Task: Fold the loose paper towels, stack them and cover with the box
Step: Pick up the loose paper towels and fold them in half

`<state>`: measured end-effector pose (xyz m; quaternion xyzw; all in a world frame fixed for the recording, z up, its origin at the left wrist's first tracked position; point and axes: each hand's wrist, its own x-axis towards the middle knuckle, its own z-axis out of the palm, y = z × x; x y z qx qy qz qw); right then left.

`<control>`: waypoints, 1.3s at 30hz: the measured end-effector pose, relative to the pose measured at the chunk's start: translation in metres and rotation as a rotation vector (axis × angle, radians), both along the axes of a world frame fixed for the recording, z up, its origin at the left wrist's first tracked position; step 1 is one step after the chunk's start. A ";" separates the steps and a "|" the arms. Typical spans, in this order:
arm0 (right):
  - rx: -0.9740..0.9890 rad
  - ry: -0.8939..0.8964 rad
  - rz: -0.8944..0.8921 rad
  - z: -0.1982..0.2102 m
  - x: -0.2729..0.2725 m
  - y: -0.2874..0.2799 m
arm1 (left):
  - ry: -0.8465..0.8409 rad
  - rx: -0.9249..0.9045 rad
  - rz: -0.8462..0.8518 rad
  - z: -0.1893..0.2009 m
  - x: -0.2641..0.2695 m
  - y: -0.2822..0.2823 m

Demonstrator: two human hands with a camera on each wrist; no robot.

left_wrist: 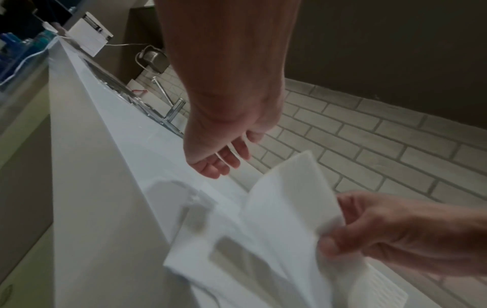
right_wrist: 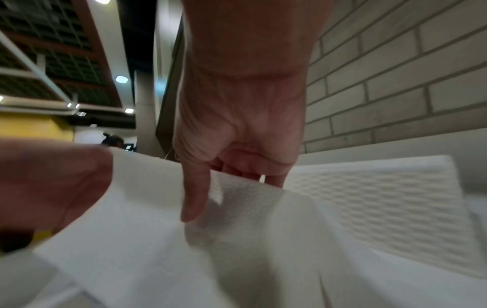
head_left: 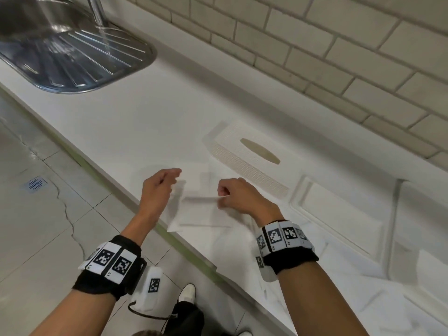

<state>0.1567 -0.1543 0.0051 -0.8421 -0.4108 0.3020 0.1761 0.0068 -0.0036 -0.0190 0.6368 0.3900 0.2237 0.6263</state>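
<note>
A white paper towel (head_left: 206, 212) lies partly lifted on the white counter (head_left: 145, 122) between my hands. My right hand (head_left: 229, 196) pinches the towel's raised edge, thumb in front and fingers behind, as the right wrist view shows (right_wrist: 210, 187). My left hand (head_left: 169, 180) hovers at the towel's left side with loosely curled fingers (left_wrist: 218, 164) that hold nothing. In the left wrist view the towel (left_wrist: 290, 198) stands up from the right hand (left_wrist: 355, 233). The white textured box (head_left: 242, 156), with an oval slot on top, sits just beyond the towel.
Several loose white towels (head_left: 339, 214) lie spread over the counter to the right. A steel sink with drainer (head_left: 72, 57) and a tap (head_left: 97, 10) are at the far left. A tiled wall (head_left: 339, 57) backs the counter. The counter's front edge (head_left: 116, 187) runs diagonally under my left arm.
</note>
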 end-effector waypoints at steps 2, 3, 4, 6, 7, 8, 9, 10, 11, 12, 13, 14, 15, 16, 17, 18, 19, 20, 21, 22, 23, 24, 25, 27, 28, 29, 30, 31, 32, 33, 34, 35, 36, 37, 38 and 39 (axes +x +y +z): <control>0.115 0.127 -0.080 0.016 0.006 -0.005 | -0.062 -0.124 0.110 -0.001 -0.001 0.006; 0.173 0.172 -0.133 0.025 0.008 -0.007 | -0.110 -0.226 0.133 -0.001 -0.001 0.008; 0.226 0.205 -0.192 0.030 0.010 -0.007 | -0.162 -0.332 0.129 0.001 0.000 0.008; 0.331 0.287 -0.308 0.037 0.010 -0.006 | -0.231 -0.486 0.057 0.003 0.003 0.006; 0.380 0.336 -0.362 0.038 0.008 -0.004 | -0.243 -0.525 0.000 0.005 0.006 0.002; 0.420 0.384 -0.410 0.037 0.007 0.000 | -0.247 -0.542 -0.066 0.008 0.009 -0.003; 0.451 0.423 -0.448 0.036 0.005 0.004 | -0.235 -0.527 -0.136 0.011 0.012 -0.008; 0.476 0.458 -0.471 0.034 0.002 0.007 | -0.215 -0.492 -0.198 0.015 0.015 -0.013; 0.495 0.490 -0.491 0.031 0.000 0.011 | -0.193 -0.451 -0.229 0.018 0.018 -0.017; 0.505 0.519 -0.515 0.027 -0.003 0.015 | -0.167 -0.420 -0.215 0.020 0.020 -0.018; 0.499 0.530 -0.551 0.023 -0.006 0.019 | -0.142 -0.399 -0.155 0.022 0.022 -0.017; 0.468 0.514 -0.603 0.015 -0.010 0.022 | -0.116 -0.381 -0.083 0.022 0.022 -0.014; 0.419 0.472 -0.660 0.007 -0.015 0.025 | -0.086 -0.353 -0.015 0.020 0.021 -0.009; 0.358 0.403 -0.703 -0.005 -0.020 0.028 | -0.058 -0.320 0.032 0.019 0.019 -0.003; 0.278 0.303 -0.709 -0.016 -0.026 0.030 | -0.031 -0.292 0.057 0.018 0.016 0.003; 0.185 0.191 -0.670 -0.026 -0.033 0.031 | -0.009 -0.273 0.064 0.017 0.013 0.008; 0.090 0.096 -0.600 -0.033 -0.041 0.033 | 0.019 -0.257 0.069 0.015 0.010 0.012; 0.016 0.014 -0.526 -0.039 -0.048 0.035 | 0.046 -0.242 0.069 0.014 0.009 0.015; -0.028 -0.053 -0.468 -0.043 -0.054 0.038 | 0.066 -0.228 0.069 0.013 0.007 0.017; -0.049 -0.110 -0.432 -0.045 -0.058 0.041 | 0.078 -0.217 0.070 0.013 0.006 0.019; -0.061 -0.156 -0.420 -0.043 -0.060 0.044 | 0.085 -0.211 0.072 0.013 0.005 0.020; -0.071 -0.174 -0.427 -0.044 -0.060 0.046 | 0.089 -0.209 0.071 0.012 0.004 0.020; -0.082 -0.170 -0.446 -0.043 -0.059 0.049 | 0.093 -0.208 0.068 0.012 0.004 0.020; -0.101 -0.131 -0.487 -0.042 -0.059 0.054 | 0.108 -0.204 0.053 0.012 0.002 0.019; -0.098 -0.122 -0.502 -0.041 -0.060 0.057 | 0.113 -0.201 0.048 0.012 0.002 0.019; -0.088 -0.115 -0.512 -0.041 -0.062 0.059 | 0.116 -0.198 0.048 0.012 0.001 0.019; -0.069 -0.105 -0.523 -0.039 -0.064 0.062 | 0.114 -0.197 0.051 0.012 0.000 0.019; -0.041 -0.081 -0.540 -0.037 -0.066 0.064 | 0.114 -0.196 0.057 0.012 -0.001 0.020; -0.007 -0.029 -0.567 -0.036 -0.066 0.065 | 0.113 -0.195 0.060 0.012 -0.001 0.020; 0.034 0.050 -0.612 -0.032 -0.065 0.065 | 0.113 -0.197 0.061 0.011 -0.002 0.021; 0.083 0.140 -0.667 -0.030 -0.061 0.064 | 0.111 -0.200 0.065 0.011 -0.003 0.023; 0.141 0.235 -0.725 -0.027 -0.056 0.062 | 0.107 -0.203 0.069 0.011 -0.004 0.024; 0.203 0.320 -0.773 -0.022 -0.050 0.057 | 0.102 -0.207 0.073 0.010 -0.005 0.024; 0.262 0.376 -0.799 -0.017 -0.042 0.052 | 0.097 -0.211 0.079 0.010 -0.006 0.024; 0.318 0.400 -0.805 -0.010 -0.034 0.046 | 0.093 -0.217 0.086 0.010 -0.006 0.024; 0.367 0.405 -0.799 -0.001 -0.028 0.038 | 0.091 -0.223 0.088 0.010 -0.006 0.024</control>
